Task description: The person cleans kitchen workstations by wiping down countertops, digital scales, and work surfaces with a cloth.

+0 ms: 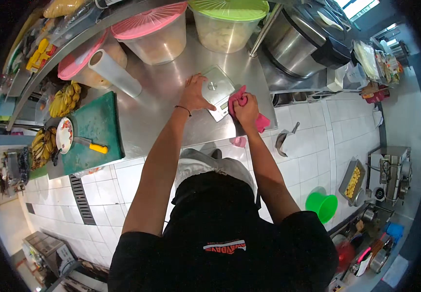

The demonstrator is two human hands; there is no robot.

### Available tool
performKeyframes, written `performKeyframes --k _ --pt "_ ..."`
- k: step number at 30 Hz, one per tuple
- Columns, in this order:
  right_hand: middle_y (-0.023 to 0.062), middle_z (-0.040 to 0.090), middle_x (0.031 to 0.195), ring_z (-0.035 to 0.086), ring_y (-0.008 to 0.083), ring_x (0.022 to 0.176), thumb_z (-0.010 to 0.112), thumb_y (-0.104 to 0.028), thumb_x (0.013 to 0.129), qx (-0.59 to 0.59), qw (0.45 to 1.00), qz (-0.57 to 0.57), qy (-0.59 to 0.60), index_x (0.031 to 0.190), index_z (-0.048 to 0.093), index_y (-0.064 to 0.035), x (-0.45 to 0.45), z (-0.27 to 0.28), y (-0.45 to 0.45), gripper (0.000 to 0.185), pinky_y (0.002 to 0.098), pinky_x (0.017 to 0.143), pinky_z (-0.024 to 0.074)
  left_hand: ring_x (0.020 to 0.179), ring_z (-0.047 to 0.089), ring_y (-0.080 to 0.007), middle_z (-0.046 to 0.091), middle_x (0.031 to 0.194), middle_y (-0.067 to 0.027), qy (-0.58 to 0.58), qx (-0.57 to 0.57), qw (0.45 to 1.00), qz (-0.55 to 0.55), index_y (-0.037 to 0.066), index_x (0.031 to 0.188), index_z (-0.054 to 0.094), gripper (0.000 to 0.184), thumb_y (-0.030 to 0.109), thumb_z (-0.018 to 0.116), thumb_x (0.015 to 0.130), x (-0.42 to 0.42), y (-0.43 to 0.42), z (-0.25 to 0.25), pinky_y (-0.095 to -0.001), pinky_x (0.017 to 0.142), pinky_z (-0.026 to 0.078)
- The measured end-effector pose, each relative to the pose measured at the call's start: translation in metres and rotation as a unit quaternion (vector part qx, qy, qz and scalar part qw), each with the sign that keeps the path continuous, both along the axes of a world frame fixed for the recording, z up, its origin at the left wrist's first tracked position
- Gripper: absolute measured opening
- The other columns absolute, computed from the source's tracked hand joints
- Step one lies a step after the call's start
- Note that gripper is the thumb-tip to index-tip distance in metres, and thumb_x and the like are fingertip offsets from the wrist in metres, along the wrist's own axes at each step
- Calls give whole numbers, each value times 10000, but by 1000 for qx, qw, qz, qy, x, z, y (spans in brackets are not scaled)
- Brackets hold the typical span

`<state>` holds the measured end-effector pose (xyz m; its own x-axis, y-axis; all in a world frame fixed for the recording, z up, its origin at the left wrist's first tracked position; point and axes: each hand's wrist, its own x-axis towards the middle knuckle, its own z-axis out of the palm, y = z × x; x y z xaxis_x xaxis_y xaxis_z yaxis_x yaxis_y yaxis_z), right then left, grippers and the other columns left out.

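Observation:
A flat kitchen scale (216, 83) with a pale top and a small display lies on the steel table (157, 104). My left hand (196, 94) rests against its left side, thumb and fingers spread apart along the edge. In my right hand (248, 112) is a crumpled pink cloth (236, 99), pressed at the scale's right edge near the display. Part of the cloth hangs out below my fist.
Lidded tubs, one with a pink lid (149, 20) and one with a green lid (229, 9), stand behind. Leftward are a plastic wrap roll (115, 73), a green cutting board (92, 129), a yellow-handled knife (91, 145), a plate (65, 135) and bananas (65, 100). A steel cooker (295, 44) stands right.

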<state>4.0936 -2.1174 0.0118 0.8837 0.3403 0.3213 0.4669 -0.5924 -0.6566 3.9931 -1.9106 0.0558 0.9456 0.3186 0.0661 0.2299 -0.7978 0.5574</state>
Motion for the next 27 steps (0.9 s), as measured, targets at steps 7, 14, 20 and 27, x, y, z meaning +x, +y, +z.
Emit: performKeyframes --k 7,14,20,27 --pt "154 630 997 597 360 956 787 -236 694 -28 998 15 47 948 621 -42 -7 3 -42 360 421 834 483 1374 283 -374 326 1454 -210 20 1 1000 14 72 1303 454 1075 386 936 396 -2 -3 4 -436 1141 273" --pt "149 617 998 589 363 970 758 -289 725 -69 997 -19 -12 986 624 -53 1 6 3 377 437 850 480 1366 291 -381 332 1450 -201 -9 7 1000 2 75 1301 450 1085 377 940 382 2 2 -5 -447 1141 275" --pt "167 621 1003 597 363 947 765 -215 723 -31 999 20 -16 935 612 -32 -15 -2 -43 319 426 847 480 1354 299 -384 365 1418 -200 -22 -3 1000 4 70 1290 445 1090 389 941 374 1 3 -6 -454 1142 261" --pt "157 617 1016 604 325 976 701 -107 769 62 994 84 5 1019 649 -48 -87 1 -72 262 393 834 487 1375 294 -358 340 1456 -176 -15 12 1000 1 106 1315 426 1095 486 915 413 2 6 -18 -472 1157 205"
